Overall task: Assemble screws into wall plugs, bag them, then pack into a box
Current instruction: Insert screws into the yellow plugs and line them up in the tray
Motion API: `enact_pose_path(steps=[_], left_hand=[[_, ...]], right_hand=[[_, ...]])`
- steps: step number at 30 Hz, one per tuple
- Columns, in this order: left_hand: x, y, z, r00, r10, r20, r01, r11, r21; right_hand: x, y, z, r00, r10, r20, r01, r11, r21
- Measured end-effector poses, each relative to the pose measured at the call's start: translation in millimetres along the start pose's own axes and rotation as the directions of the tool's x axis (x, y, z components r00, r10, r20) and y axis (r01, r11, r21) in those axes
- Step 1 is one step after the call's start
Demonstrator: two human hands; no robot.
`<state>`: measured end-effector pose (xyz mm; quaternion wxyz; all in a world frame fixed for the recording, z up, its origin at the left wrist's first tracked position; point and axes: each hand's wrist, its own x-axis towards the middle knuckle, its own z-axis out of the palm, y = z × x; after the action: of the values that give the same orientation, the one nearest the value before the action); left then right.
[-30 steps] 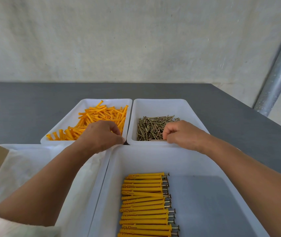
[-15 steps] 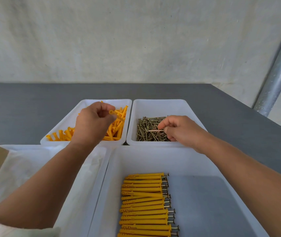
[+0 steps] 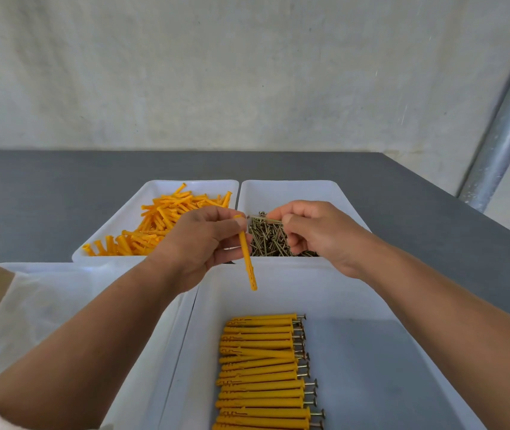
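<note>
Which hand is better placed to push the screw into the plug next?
Right hand: it pinches the screw, free end almost at the top of the plug, which the left hand only steadies.

Orange wall plugs (image 3: 166, 221), brassy screws (image 3: 270, 240) (white trays (image 3: 290, 189)), grey table (image 3: 46, 193).

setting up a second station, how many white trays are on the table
4: far left tray with loose plugs, far right tray with screws, near right tray with assembled plugs, near left tray with clear plastic. Others may lie outside the view.
</note>
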<state>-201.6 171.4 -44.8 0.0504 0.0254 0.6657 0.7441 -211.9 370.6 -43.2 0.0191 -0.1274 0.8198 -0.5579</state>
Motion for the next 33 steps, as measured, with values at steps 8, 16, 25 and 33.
enact_pose_path(steps=[8,16,25,33], left_hand=[[-2.7,0.1,1.5,0.999,-0.012,0.030,0.012,1.000,-0.004],[-7.9,-1.7,6.0,0.992,-0.043,0.118,0.039,0.998,0.039],[-11.0,-4.9,9.3,0.966,-0.102,0.240,0.057,0.981,0.186],[-12.0,-6.1,9.7,0.958,-0.116,0.263,0.064,0.978,0.196]], right_hand=[[-6.6,-2.5,7.1,0.985,-0.085,0.152,0.129,0.940,-0.315],[-5.0,-7.4,1.5,0.996,-0.066,-0.061,0.063,0.996,-0.059],[-3.0,-8.8,2.1,0.980,-0.046,-0.195,0.087,0.974,0.207],[-6.3,-10.0,7.3,0.976,-0.041,-0.213,0.066,0.991,0.114]])
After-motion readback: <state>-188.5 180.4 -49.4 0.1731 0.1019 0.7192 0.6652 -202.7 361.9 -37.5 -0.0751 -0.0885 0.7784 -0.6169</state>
